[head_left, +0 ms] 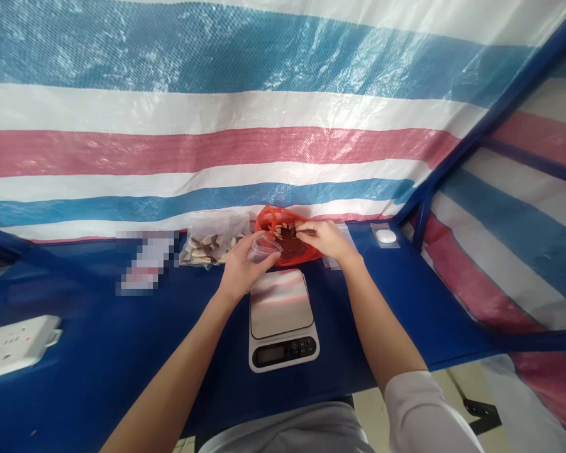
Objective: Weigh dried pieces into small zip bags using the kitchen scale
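Observation:
My left hand is closed around a small clear plastic cup, tilted beside the mouth of a red plastic bag. Inside the bag lies a dark reddish-brown heap with paler slices on it. My right hand reaches into the bag from the right, fingertips pinched together at the heap; what they hold, if anything, is too small to make out. Just in front of both hands sits a kitchen scale with a shiny plate and a dark display.
Left of my left hand lies a clear bag of dried slices. A white power strip is at the left edge, and a small packet with a white disc at the back right. Striped sheeting rises behind the blue table.

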`<state>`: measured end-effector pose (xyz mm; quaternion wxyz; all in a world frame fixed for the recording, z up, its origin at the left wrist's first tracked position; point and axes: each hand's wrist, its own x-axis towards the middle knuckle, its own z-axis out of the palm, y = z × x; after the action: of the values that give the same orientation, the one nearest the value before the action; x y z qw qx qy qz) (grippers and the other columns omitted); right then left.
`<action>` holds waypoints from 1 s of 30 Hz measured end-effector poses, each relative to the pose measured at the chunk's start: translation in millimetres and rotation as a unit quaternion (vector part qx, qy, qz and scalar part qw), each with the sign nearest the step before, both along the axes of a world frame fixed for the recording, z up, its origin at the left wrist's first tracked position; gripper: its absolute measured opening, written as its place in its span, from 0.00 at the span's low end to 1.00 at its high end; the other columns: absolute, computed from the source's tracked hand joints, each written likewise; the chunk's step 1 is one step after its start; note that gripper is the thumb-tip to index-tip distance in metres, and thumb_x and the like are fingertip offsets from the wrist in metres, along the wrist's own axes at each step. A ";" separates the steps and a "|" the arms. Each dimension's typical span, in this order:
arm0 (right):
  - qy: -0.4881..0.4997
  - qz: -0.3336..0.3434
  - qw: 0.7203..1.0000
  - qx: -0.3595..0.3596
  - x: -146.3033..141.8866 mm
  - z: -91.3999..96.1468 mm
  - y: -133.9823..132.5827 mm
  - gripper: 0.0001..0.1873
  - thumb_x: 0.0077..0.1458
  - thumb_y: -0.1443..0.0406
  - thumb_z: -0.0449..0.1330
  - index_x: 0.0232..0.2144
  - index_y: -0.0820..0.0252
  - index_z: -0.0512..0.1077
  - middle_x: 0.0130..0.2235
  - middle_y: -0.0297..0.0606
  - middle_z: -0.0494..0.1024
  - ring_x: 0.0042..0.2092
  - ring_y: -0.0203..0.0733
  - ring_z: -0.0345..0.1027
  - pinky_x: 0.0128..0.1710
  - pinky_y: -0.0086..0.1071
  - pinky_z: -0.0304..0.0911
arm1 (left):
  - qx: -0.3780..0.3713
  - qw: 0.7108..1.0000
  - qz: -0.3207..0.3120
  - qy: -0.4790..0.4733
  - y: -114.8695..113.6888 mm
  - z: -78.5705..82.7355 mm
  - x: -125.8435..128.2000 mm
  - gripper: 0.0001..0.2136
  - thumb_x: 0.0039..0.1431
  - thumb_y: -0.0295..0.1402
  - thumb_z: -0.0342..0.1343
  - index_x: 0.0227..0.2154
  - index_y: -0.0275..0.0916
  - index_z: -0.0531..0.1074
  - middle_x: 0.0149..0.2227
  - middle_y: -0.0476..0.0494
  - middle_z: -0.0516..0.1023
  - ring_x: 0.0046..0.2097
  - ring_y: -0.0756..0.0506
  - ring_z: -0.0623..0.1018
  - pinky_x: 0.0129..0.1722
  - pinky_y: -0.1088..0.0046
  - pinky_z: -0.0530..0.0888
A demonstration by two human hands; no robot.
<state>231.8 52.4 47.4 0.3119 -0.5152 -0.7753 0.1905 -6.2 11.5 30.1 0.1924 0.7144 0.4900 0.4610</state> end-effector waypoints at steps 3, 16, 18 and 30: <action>-0.080 -0.047 0.996 -0.009 -3.3 -3.5 7.9 0.12 0.60 0.65 0.62 0.44 0.49 0.82 0.45 0.37 0.85 0.49 0.51 0.78 0.52 0.40 0.69 | 0.001 1.000 -0.003 0.007 3.8 0.4 3.2 0.24 0.53 0.48 0.65 0.50 0.41 0.75 0.49 0.41 0.82 0.49 0.38 0.81 0.53 0.58 0.77; -0.185 -0.124 0.975 -0.030 -12.3 -17.1 24.6 0.16 0.63 0.64 0.57 0.51 0.51 0.77 0.49 0.43 0.83 0.47 0.53 0.77 0.45 0.38 0.67 | 0.005 1.000 -0.011 -0.026 0.9 -11.8 4.0 0.23 0.55 0.45 0.65 0.52 0.43 0.75 0.52 0.40 0.81 0.53 0.37 0.80 0.57 0.55 0.75; -0.182 -0.126 0.975 -0.027 -12.9 -20.6 26.0 0.18 0.63 0.65 0.57 0.53 0.51 0.76 0.51 0.42 0.82 0.48 0.53 0.76 0.46 0.39 0.68 | 0.007 0.999 -0.018 -0.041 0.5 -15.4 3.4 0.23 0.55 0.44 0.66 0.52 0.42 0.75 0.52 0.40 0.81 0.53 0.38 0.80 0.57 0.56 0.75; -0.164 -0.109 0.980 -0.003 -14.5 -23.5 24.3 0.15 0.64 0.64 0.57 0.51 0.53 0.77 0.56 0.41 0.78 0.52 0.50 0.74 0.50 0.37 0.68 | 0.034 0.998 -0.025 -0.056 2.4 -15.8 5.3 0.22 0.54 0.40 0.67 0.52 0.40 0.76 0.51 0.39 0.81 0.52 0.40 0.80 0.56 0.59 0.76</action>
<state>217.3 76.8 24.0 0.1980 -0.6220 -0.7543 0.0705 -0.9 13.8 14.4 0.2069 0.7054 0.4445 0.5118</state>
